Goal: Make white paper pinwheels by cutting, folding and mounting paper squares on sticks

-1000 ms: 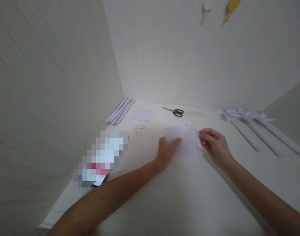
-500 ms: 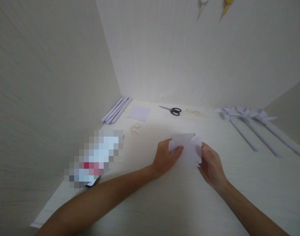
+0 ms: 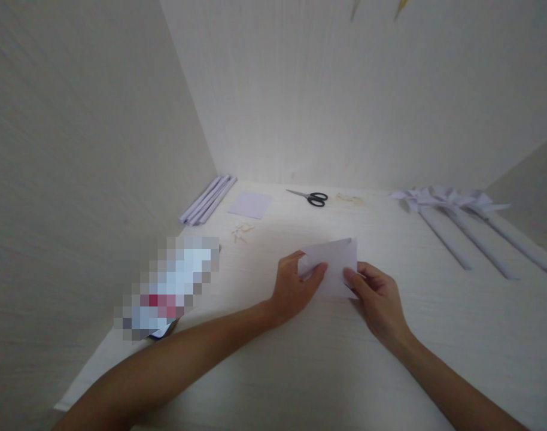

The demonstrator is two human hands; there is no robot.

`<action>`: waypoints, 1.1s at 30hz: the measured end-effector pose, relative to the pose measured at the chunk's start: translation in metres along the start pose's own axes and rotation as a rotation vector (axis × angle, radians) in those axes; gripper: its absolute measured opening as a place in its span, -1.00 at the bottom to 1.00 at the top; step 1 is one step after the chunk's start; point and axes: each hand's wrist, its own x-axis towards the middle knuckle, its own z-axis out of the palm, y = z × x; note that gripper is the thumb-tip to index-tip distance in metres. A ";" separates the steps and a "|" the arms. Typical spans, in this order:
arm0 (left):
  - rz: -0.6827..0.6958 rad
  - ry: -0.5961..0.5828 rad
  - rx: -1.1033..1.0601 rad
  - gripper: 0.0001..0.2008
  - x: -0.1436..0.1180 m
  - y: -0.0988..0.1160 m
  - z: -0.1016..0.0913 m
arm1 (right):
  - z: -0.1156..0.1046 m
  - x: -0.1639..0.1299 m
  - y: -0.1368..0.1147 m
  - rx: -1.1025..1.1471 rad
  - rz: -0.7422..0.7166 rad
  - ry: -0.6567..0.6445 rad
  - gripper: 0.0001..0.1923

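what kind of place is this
Likely a paper-craft desk set in a plain walled corner: scissors, rolled paper tubes and finished paper pinwheels lie on the table, and both hands fold a paper sheet.

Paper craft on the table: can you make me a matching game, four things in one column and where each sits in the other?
Things:
1. scissors
2. folded paper
3. rolled paper sticks
4. paper pinwheels

Places:
A. between the left hand and right hand
B. far right of the table
C. back middle, near the wall
D. back left corner

Pairs: 1-C, 2-A, 3-D, 4-B
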 end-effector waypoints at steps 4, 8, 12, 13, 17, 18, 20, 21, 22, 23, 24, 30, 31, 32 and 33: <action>-0.051 0.062 -0.022 -0.76 0.002 -0.001 0.000 | 0.001 0.001 -0.001 0.064 0.054 0.006 -0.79; -0.073 0.110 -0.088 -0.76 0.005 0.002 -0.001 | 0.002 0.003 -0.002 0.086 0.030 0.029 -0.82; -0.097 0.130 -0.119 -0.75 0.006 0.004 -0.001 | 0.001 0.005 -0.001 0.090 0.019 0.017 -0.83; -0.102 0.133 -0.121 -0.75 0.007 0.004 -0.001 | 0.001 0.005 -0.001 0.089 0.021 0.015 -0.83; -0.115 0.147 -0.104 -0.75 0.008 0.002 -0.001 | 0.000 0.006 -0.001 0.089 0.032 0.017 -0.79; -0.119 0.153 -0.103 -0.75 0.009 0.002 -0.001 | -0.001 0.006 -0.001 0.085 0.036 0.015 -0.78; -0.128 0.163 -0.113 -0.74 0.009 0.001 -0.001 | -0.001 0.007 0.000 0.069 0.044 0.008 -0.77; -0.132 0.167 -0.121 -0.74 0.010 0.001 -0.001 | -0.001 0.007 0.000 0.061 0.048 0.006 -0.78; -0.137 0.170 -0.130 -0.73 0.010 0.001 -0.001 | -0.001 0.008 0.001 0.057 0.052 0.006 -0.78; -0.142 0.172 -0.138 -0.73 0.010 0.001 -0.001 | -0.002 0.008 0.001 0.055 0.054 0.005 -0.78; -0.149 0.174 -0.145 -0.73 0.011 0.001 -0.001 | -0.003 0.009 0.002 0.055 0.055 0.001 -0.78; -0.247 0.167 -0.186 -0.74 0.013 0.001 0.000 | -0.008 0.010 0.003 0.052 -0.001 -0.077 -0.83; -0.260 0.161 -0.193 -0.75 0.013 0.001 0.000 | -0.008 0.009 0.002 0.056 -0.003 -0.085 -0.83; -0.271 0.155 -0.202 -0.75 0.014 0.001 0.001 | -0.008 0.009 0.002 0.064 0.000 -0.091 -0.83; -0.277 0.150 -0.212 -0.76 0.014 0.000 0.001 | -0.008 0.009 0.001 0.075 0.004 -0.096 -0.83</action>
